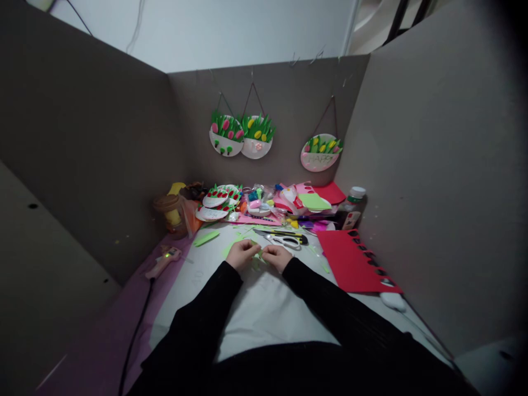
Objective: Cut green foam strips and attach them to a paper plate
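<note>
Both hands meet over the middle of a pale cutting mat point(264, 308). My left hand point(242, 254) is closed, pinching a thin strip of green foam point(259, 257). My right hand point(277, 256) is also closed on the other end of the same green piece. Black sleeves cover both arms. More green scraps point(231, 246) lie on the mat around the hands. Just beyond the hands lie white-handled scissors point(285, 241) and a yellow-and-black utility knife point(284, 234).
A pink glue gun point(164, 261) with a lit green lamp lies at left, its cord trailing toward me. A red foam sheet point(353, 261) with cut-outs lies at right. Craft clutter, paper plates point(214, 206) and a glue bottle point(353, 201) fill the back. Cardboard walls enclose the desk, with three hanging plate crafts point(241, 135).
</note>
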Available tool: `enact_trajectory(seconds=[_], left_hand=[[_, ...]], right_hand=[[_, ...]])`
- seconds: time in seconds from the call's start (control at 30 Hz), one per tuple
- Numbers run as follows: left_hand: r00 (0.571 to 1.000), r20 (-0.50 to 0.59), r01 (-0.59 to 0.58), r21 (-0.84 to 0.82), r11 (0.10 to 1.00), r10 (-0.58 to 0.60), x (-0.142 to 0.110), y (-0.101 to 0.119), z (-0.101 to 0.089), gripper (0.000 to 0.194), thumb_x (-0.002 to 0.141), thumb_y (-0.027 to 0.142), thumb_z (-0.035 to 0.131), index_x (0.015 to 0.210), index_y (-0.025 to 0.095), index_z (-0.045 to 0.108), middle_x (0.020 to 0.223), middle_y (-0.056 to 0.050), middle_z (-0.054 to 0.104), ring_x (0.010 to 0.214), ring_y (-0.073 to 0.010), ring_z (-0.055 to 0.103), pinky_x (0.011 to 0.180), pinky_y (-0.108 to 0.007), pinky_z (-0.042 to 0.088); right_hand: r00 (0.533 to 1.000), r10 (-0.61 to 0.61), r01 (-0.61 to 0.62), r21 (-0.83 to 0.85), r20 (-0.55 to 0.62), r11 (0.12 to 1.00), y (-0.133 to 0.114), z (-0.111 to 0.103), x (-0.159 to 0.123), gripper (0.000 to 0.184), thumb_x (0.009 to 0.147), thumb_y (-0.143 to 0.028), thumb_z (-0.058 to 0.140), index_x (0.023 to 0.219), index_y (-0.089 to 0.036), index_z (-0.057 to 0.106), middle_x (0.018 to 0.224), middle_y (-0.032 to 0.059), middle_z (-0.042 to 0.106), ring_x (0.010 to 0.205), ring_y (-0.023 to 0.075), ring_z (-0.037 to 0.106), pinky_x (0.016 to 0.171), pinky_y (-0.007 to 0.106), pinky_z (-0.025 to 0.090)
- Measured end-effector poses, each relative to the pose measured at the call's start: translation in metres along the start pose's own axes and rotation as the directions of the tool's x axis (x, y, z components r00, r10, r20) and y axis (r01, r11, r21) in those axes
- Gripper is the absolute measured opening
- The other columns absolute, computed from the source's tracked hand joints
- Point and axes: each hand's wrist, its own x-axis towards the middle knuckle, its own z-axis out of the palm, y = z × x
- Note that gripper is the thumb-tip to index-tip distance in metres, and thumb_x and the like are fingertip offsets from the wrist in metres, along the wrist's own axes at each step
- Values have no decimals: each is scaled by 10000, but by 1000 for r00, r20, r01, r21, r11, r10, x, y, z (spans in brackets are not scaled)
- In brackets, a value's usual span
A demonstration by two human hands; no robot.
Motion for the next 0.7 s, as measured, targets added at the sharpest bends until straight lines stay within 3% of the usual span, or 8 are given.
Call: enact_trajectory(seconds=[0.23,0.33,0.4,0.47,0.57,0.63,0.7], left_hand=[[972,-237,10,71,997,7,14,-8,-27,337,656,469,611,667,133,595,520,36,486,425,-60,376,433,-199,287],[940,-321,-54,196,979,116,14,-7,-34,319,711,448,549,715,132,595,582,13,530,498,-87,444,473,-205,331],[937,-241,-150,372,916,251,11,-7,-32,275,728,393,542,795,137,617,724,-28,604,653,-126,525,566,-222,388],[940,-43,-264,535,802,338,6,-6,-25,239,711,325,577,865,152,636,861,-52,636,800,-156,550,688,-252,411],[925,193,-366,676,639,326,2,-6,-16,137,728,275,583,719,158,652,758,-45,641,778,-158,552,788,-292,388],[924,203,-362,731,578,323,2,-3,-18,171,754,281,569,663,161,649,709,-41,640,751,-155,552,801,-299,378],[934,117,-297,782,549,339,4,1,-33,186,768,297,562,680,166,662,736,-46,653,775,-160,558,811,-299,375]], right_hand=[[994,-26,17,-89,-102,996,3,-6,3,148,606,-309,545,566,-172,507,488,-57,429,489,88,371,505,223,299],[978,-123,76,-263,-168,962,11,-8,5,101,608,-253,524,546,-175,510,524,-38,452,542,109,413,537,231,321],[955,-252,165,-425,-157,890,15,-8,4,89,614,-203,507,529,-176,507,568,-24,465,584,116,432,569,234,334],[930,-354,249,-538,-99,805,16,-7,3,97,627,-172,494,532,-176,509,599,-15,464,600,116,438,584,236,339],[905,-422,319,-584,-45,746,14,-8,3,112,653,-164,480,546,-177,506,598,-11,462,595,118,446,580,237,342],[890,-452,337,-575,-63,745,13,-12,4,122,670,-174,467,552,-178,498,593,-8,469,597,123,453,580,237,347],[877,-468,333,-559,-112,759,13,-17,6,128,681,-187,451,559,-181,489,596,-7,475,596,125,456,575,234,351]])
